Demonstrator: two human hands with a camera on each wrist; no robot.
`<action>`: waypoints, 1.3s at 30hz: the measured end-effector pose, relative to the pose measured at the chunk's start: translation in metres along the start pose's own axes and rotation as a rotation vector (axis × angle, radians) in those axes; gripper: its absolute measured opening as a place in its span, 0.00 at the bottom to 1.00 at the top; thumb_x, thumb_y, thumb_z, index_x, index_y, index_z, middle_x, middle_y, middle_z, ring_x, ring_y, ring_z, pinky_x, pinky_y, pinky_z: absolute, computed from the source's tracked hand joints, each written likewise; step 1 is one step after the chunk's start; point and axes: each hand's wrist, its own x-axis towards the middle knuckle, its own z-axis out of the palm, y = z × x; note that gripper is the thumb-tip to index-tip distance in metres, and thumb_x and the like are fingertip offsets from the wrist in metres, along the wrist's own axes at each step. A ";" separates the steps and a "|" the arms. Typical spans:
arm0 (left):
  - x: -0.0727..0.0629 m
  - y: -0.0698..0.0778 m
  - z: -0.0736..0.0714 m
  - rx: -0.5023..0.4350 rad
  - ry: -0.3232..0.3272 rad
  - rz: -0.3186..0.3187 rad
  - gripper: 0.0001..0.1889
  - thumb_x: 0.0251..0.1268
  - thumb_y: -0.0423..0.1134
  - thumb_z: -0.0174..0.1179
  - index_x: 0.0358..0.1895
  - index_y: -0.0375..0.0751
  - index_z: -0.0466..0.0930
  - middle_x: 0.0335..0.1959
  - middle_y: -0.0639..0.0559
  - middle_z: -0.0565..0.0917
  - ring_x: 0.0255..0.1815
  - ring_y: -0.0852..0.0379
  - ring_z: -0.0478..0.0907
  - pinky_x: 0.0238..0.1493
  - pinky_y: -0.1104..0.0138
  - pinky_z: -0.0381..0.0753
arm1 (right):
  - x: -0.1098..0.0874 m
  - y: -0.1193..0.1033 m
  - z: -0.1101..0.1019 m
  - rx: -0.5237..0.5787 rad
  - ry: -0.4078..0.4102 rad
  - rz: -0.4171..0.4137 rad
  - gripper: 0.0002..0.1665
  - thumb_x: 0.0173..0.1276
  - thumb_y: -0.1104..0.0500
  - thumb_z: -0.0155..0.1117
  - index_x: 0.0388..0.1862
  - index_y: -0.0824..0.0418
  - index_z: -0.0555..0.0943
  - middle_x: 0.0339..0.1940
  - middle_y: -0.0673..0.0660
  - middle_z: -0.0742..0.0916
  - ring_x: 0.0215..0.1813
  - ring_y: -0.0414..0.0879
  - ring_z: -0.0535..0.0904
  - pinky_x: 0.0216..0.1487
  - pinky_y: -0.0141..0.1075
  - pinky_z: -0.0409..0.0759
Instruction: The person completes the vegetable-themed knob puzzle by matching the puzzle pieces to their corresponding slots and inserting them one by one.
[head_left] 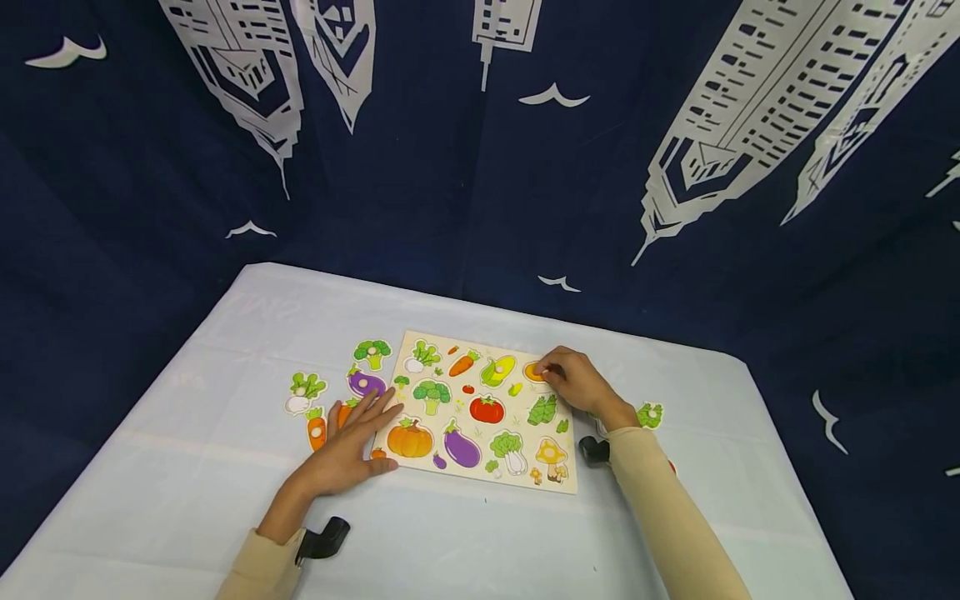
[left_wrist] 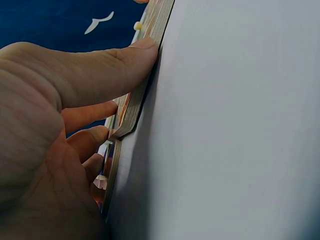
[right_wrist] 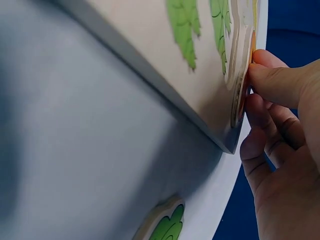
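A wooden vegetable puzzle board (head_left: 459,417) lies flat on the table. At its far right corner my right hand (head_left: 581,383) pinches an orange puzzle piece (head_left: 534,372) between thumb and fingertips; in the right wrist view this piece (right_wrist: 242,92) sits at the board's surface. My left hand (head_left: 348,454) rests at the board's near left corner with fingers spread. Its thumb (left_wrist: 110,70) touches the near edge in the left wrist view. A corn piece (head_left: 498,371) lies in the board beside the orange one. Under the left fingers, an orange piece (head_left: 345,412) is partly covered.
Left of the board lie loose broccoli (head_left: 372,353), eggplant (head_left: 362,383), radish (head_left: 303,392) and carrot (head_left: 316,427) pieces. A green leafy piece (head_left: 649,415) lies right of the board, and a red piece (head_left: 672,467) shows behind the right sleeve. A dark curtain (head_left: 465,208) hangs behind the table.
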 end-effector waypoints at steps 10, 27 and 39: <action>0.000 0.000 0.000 -0.001 0.000 0.004 0.41 0.56 0.33 0.72 0.75 0.38 0.65 0.82 0.41 0.53 0.82 0.34 0.41 0.72 0.36 0.18 | 0.002 -0.001 0.002 -0.008 0.011 0.001 0.08 0.70 0.70 0.62 0.41 0.61 0.86 0.44 0.56 0.85 0.46 0.48 0.81 0.54 0.44 0.82; 0.000 0.002 0.000 0.011 0.005 -0.003 0.41 0.55 0.33 0.72 0.75 0.37 0.65 0.81 0.41 0.53 0.82 0.34 0.41 0.72 0.36 0.19 | 0.002 -0.004 0.007 -0.051 0.014 0.033 0.08 0.72 0.68 0.61 0.42 0.59 0.84 0.45 0.55 0.84 0.46 0.47 0.79 0.54 0.43 0.81; 0.000 0.002 0.001 0.010 0.009 0.000 0.41 0.55 0.32 0.72 0.74 0.37 0.65 0.81 0.40 0.54 0.82 0.34 0.42 0.72 0.36 0.19 | -0.001 -0.004 0.007 -0.061 0.016 0.039 0.08 0.72 0.67 0.60 0.46 0.60 0.84 0.46 0.56 0.84 0.45 0.48 0.79 0.53 0.43 0.80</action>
